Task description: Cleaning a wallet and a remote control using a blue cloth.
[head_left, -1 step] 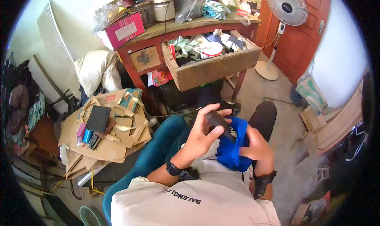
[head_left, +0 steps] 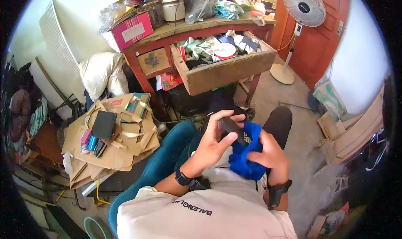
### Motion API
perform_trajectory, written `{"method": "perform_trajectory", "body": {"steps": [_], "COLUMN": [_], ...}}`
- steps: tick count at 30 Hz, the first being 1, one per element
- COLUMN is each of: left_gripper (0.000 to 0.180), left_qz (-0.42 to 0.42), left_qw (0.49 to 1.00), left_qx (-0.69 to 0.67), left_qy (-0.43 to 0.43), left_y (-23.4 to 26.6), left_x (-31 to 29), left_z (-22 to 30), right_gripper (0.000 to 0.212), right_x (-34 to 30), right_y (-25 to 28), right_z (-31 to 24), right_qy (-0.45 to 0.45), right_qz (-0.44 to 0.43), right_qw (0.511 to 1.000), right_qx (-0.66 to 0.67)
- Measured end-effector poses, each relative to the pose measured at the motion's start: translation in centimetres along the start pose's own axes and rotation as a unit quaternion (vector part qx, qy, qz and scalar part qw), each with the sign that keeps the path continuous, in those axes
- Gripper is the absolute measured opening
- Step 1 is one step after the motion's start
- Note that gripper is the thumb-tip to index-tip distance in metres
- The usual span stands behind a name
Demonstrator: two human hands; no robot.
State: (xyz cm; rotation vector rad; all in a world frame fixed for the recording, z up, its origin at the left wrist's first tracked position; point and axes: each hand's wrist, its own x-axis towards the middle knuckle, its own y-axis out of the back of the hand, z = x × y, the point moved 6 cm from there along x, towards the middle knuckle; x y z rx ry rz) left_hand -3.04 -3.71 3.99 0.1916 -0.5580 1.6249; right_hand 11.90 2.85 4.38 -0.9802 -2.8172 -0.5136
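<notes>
My left hand is closed round a dark oblong object in front of my lap, its thumb pressed on the near side. Small pale marks show on the object's lower end; I cannot make out its exact kind. A bright blue cloth is bunched against that end and partly covers it. On the cloth's right side my right hand grips it, the fingers bent and slightly blurred. Both hands are close together, above my pale shirt and between my knees.
A wooden drawer full of cloths stands pulled out of the red desk ahead. To the left, flattened cardboard carries a black wallet-like item and small things. A teal chair is beside me; a standing fan is far right.
My right hand's fingers have shifted slightly on the blue cloth, which is bunched a little differently round the object's end. The left hand keeps its place.
</notes>
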Motion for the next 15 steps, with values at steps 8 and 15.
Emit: {"method": "perform_trajectory", "body": {"steps": [8, 15], "left_gripper": [0.06, 0.066], "left_qz": [-0.121, -0.155], "left_qw": [0.984, 0.978], "left_qx": [0.123, 0.134], "left_qy": [0.033, 0.044], "left_y": [-1.9, -2.7], "left_x": [0.2, 0.1], "left_z": [1.0, 1.4], "right_gripper": [0.063, 0.053], "right_x": [0.5, 0.6], "right_y": [0.1, -0.2], "right_z": [0.3, -0.1], "right_qy": [-0.04, -0.013], "right_qz": [-0.048, -0.01], "right_qw": [0.997, 0.997], "right_qx": [-0.053, -0.069]}}
